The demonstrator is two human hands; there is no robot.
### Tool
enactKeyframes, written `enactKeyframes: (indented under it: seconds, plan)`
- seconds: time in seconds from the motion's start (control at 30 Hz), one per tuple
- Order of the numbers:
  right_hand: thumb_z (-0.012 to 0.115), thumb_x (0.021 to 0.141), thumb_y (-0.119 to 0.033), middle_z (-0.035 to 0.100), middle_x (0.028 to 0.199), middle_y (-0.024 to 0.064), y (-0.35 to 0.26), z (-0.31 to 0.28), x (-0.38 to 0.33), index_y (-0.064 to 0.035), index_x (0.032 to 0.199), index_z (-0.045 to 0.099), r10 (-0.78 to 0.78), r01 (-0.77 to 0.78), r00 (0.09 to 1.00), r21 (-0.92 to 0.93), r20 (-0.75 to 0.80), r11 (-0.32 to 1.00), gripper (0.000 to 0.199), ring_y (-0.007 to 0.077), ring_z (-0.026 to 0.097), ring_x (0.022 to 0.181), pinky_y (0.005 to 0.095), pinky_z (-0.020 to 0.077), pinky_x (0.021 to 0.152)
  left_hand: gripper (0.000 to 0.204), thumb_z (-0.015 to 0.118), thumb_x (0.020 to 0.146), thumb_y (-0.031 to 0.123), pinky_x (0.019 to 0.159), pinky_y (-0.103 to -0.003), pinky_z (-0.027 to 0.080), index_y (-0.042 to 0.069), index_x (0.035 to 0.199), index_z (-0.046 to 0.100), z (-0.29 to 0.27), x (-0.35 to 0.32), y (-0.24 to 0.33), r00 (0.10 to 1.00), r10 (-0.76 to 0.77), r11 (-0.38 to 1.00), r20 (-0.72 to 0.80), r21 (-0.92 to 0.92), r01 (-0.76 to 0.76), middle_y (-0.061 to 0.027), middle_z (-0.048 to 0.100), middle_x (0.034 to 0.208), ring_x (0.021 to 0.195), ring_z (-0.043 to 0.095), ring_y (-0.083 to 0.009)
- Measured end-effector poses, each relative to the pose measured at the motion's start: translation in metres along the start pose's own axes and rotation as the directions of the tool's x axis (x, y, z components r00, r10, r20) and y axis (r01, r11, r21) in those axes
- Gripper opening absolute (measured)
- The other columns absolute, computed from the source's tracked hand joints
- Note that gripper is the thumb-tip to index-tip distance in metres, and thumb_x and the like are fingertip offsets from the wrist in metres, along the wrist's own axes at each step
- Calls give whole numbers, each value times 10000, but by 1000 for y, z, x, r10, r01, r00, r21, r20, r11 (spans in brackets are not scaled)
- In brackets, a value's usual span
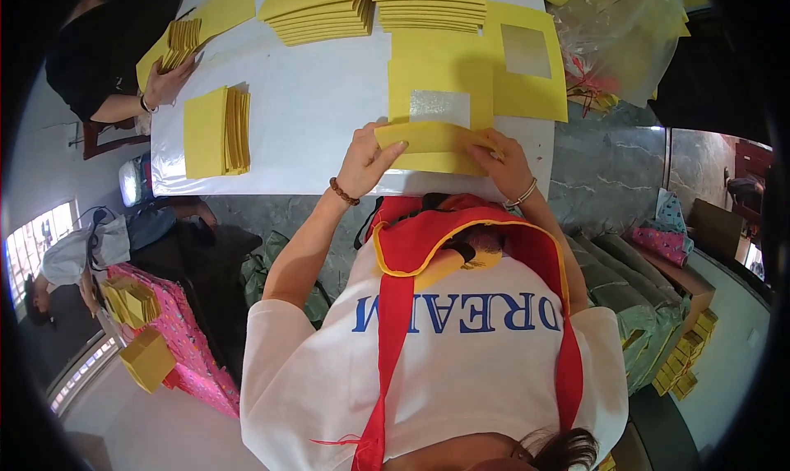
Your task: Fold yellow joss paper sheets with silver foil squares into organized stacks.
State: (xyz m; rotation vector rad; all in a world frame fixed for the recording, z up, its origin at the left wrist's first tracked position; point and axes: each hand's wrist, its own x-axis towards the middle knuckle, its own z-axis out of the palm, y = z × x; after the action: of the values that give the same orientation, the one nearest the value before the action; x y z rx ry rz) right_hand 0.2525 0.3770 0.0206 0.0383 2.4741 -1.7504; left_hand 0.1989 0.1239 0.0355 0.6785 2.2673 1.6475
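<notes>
White tabletop (313, 101) is occupying the upper centre of the frame, with grey marble flooring showing to its right and below it. Both of the person's hands are working at the tabletop's near edge, at centre frame. The left hand (366, 162) is closing on the left end of a folded yellow paper sheet (432, 138), thumb on top. The right hand (502, 162) is pinching the right end of the same sheet, fingertips pressing on the fold. This sheet is lying on a larger yellow sheet bearing a silver foil square (440, 106); a second such sheet with its own foil square (527, 51) is lying just beside it, toward the upper right. Stacks of yellow sheets (370, 10) are resting along the top edge. A smaller stack (216, 132) is sitting at centre left. At upper left, another person's hand (169, 83) is touching a further bundle. A clear plastic bag (625, 35) is lying at upper right.
</notes>
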Motion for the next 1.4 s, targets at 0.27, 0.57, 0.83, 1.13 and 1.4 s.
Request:
enactKeyframes:
  seconds: [0.27, 0.57, 0.83, 1.13, 1.4]
  plan:
    - [637, 797, -163, 599, 1070, 129, -2, 12, 2, -7, 1267, 410, 59, -10, 990, 344, -130, 939, 545, 156, 588, 941, 269, 462, 782, 314, 507, 893, 312, 534, -359, 425, 26, 979, 602, 20, 13, -8, 941, -248, 960, -229, 72, 270, -130, 568, 610, 548, 556, -268]
    - [604, 795, -96, 599, 1092, 67, -11, 5, 0, -63, 1171, 555, 29, -27, 995, 14, -100, 1000, 380, 151, 577, 936, 248, 461, 766, 321, 511, 889, 333, 486, -354, 412, 22, 918, 587, 20, 21, -17, 952, -164, 961, -259, 177, 213, -114, 549, 552, 493, 550, -267]
    - [612, 801, -104, 631, 1051, 58, 3, 6, -4, -63, 1131, 596, 180, -154, 981, 269, -75, 951, 333, 90, 571, 871, 225, 457, 743, 320, 592, 849, 315, 453, -281, 373, -3, 812, 587, 19, 24, -12, 918, -320, 943, -236, 18, 333, -67, 526, 531, 461, 469, -122]
    - [599, 815, -144, 620, 947, 30, -1, 9, -2, -46, 1118, 592, 270, -235, 957, 266, -104, 935, 319, 90, 553, 798, 219, 449, 720, 329, 613, 841, 306, 443, -269, 360, -13, 772, 575, 20, 25, -14, 905, -351, 936, -240, -53, 349, -61, 530, 537, 461, 434, -99]
    - [613, 797, -151, 607, 1003, 87, 10, 15, 3, -60, 1188, 542, 159, -85, 964, 320, -213, 944, 408, 114, 541, 871, 246, 445, 738, 327, 610, 842, 297, 473, -278, 373, -15, 759, 554, 20, 27, -8, 900, -350, 925, -261, 55, 376, -76, 537, 558, 492, 452, -109]
